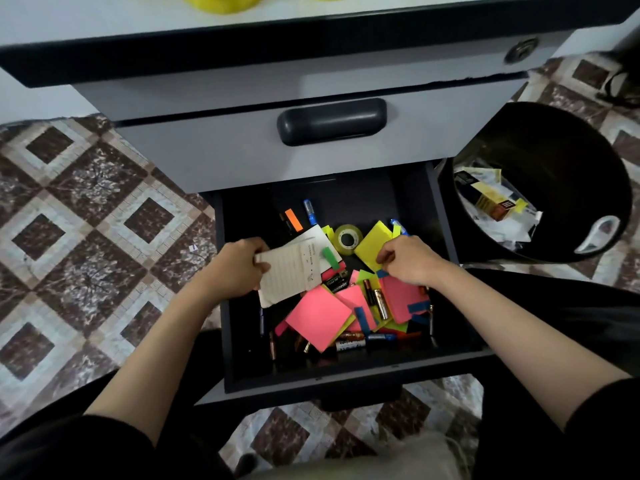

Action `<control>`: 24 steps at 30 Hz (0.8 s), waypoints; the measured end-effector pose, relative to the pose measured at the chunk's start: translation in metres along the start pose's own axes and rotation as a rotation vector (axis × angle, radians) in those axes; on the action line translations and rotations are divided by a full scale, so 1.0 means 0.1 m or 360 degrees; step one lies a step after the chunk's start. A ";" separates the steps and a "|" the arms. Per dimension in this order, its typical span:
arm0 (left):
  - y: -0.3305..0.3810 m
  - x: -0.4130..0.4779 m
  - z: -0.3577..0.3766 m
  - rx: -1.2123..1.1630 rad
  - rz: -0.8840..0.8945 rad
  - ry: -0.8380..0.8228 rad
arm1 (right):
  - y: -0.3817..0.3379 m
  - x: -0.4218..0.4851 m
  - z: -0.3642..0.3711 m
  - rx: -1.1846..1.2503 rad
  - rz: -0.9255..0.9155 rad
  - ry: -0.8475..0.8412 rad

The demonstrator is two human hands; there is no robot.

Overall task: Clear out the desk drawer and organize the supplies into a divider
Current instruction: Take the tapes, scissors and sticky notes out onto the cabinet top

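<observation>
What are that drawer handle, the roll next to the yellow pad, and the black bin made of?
The drawer handle looks like moulded dark plastic: rounded edges, a soft satin sheen. The roll seems to be clear adhesive tape, glossy and yellowish, on a dark core. The bin is probably plastic, smooth and black with a white handle; it is too dark to be sure.

The drawer (pixel 239 341) is black inside, holding pink sticky pads (pixel 317 315), a yellow pad (pixel 370 247), and an orange highlighter (pixel 293 220). The floor (pixel 86 209) shows brown-and-cream diamond tiles; the bin (pixel 561 161) is black.
</observation>
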State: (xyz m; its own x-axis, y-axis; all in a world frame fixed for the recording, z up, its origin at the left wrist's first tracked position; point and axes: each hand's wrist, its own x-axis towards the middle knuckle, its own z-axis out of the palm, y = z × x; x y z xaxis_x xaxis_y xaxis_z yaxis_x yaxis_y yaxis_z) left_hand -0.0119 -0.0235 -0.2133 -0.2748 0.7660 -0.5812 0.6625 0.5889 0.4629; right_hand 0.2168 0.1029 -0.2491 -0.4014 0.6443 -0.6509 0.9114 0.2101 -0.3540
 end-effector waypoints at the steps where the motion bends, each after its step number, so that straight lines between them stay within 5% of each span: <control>1: 0.00 0.00 0.01 0.0036 0.0016 -0.0022 | 0.00 0.00 -0.02 -0.0050 0.0017 0.0020; 8: -0.08 0.01 0.04 0.0105 0.0007 -0.0008 | -0.04 -0.08 -0.04 -0.0211 0.0330 0.0007; 19: -0.11 0.02 0.05 0.0111 0.0000 -0.0015 | 0.04 0.00 0.11 0.0640 0.0374 -0.0010; 24: -0.09 0.01 0.05 0.0095 -0.0005 -0.0016 | 0.10 0.00 0.17 0.0269 0.0465 0.0174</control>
State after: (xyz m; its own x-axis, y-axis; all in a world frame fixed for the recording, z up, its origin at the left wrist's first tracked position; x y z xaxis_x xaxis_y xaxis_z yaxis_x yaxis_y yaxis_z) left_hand -0.0148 -0.0290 -0.2215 -0.2706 0.7613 -0.5893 0.7018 0.5750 0.4205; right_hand 0.2241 0.0927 -0.2644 -0.1055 0.7359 -0.6688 0.9546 -0.1135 -0.2755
